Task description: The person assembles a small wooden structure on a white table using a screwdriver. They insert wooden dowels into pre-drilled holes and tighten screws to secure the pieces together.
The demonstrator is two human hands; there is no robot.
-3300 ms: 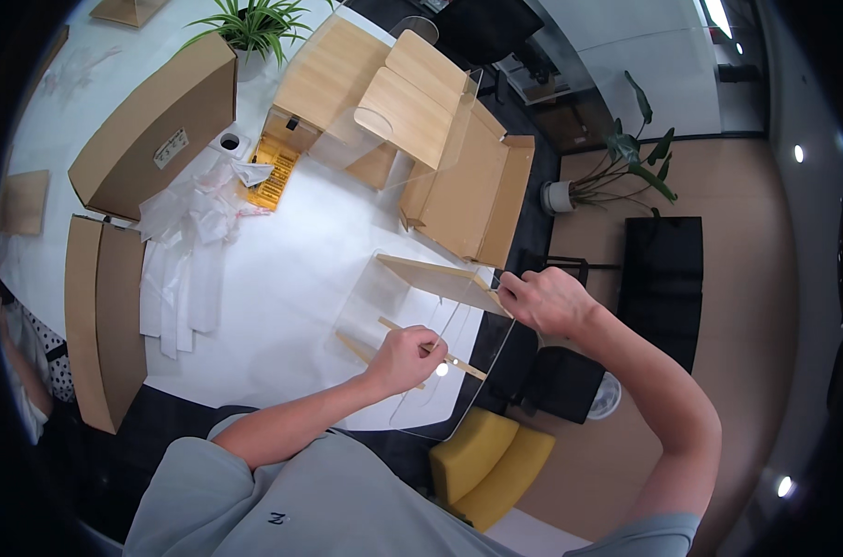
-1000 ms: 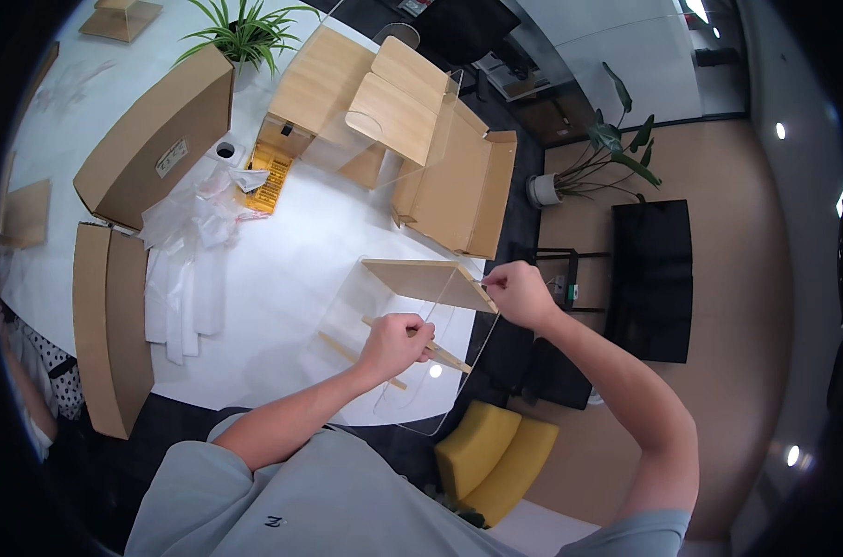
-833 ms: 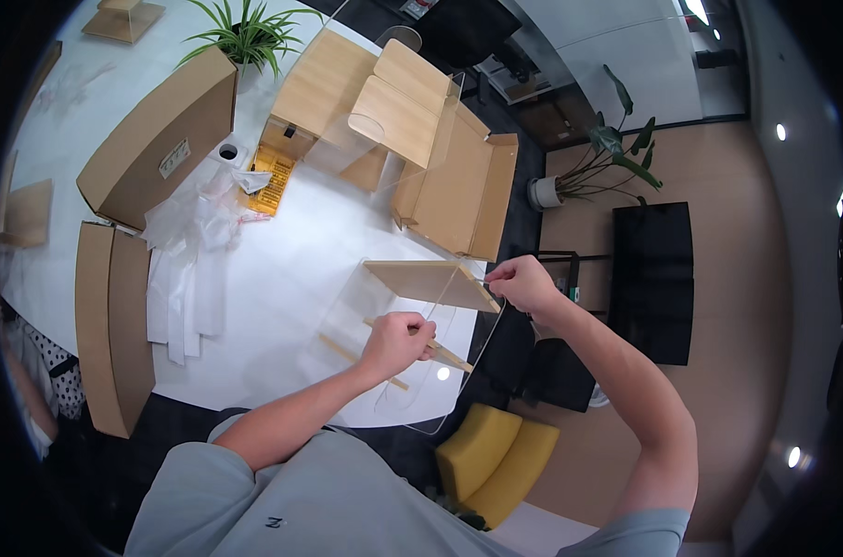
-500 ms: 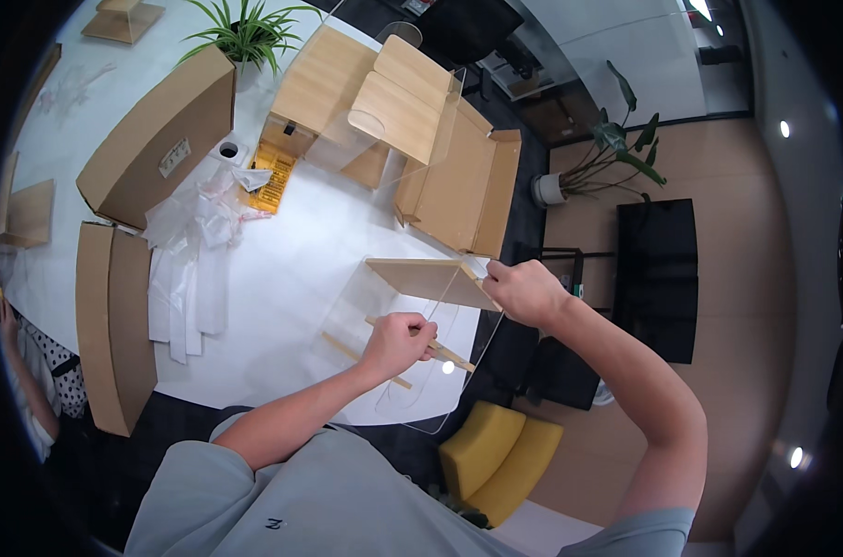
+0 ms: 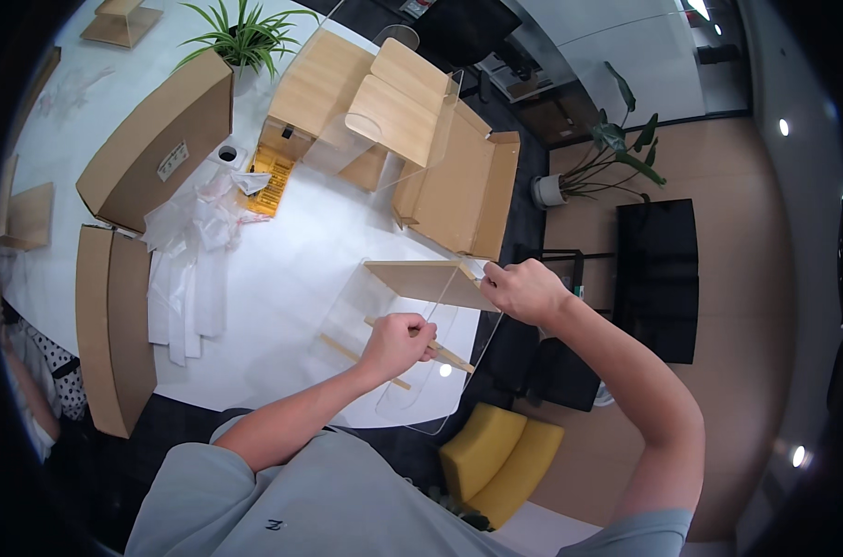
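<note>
A half-built stand of pale wood and clear panels stands on the white table (image 5: 282,316) before me. Its wooden board (image 5: 421,277) is at the far side, and two slim wooden strips cross lower down. My left hand (image 5: 398,345) is closed around the nearer-to-centre wooden strip (image 5: 454,359). At the board's right corner, by the edge of a clear panel (image 5: 487,342), my right hand (image 5: 525,292) is closed with its fingertips pinched together. Whatever sits in that pinch is too small to make out.
Beyond stands another wood-and-clear-panel unit (image 5: 324,79), beside an open cardboard box (image 5: 458,181). Left lie plastic wrapping (image 5: 194,223), a yellow tool case (image 5: 273,176) and cardboard boxes (image 5: 115,325). A potted plant (image 5: 245,42) stands behind. Another person's arm (image 5: 32,381) shows at far left.
Both hands keep their places on the stand, with only a tiny shift of the right fingers. The view has moved very slightly.
</note>
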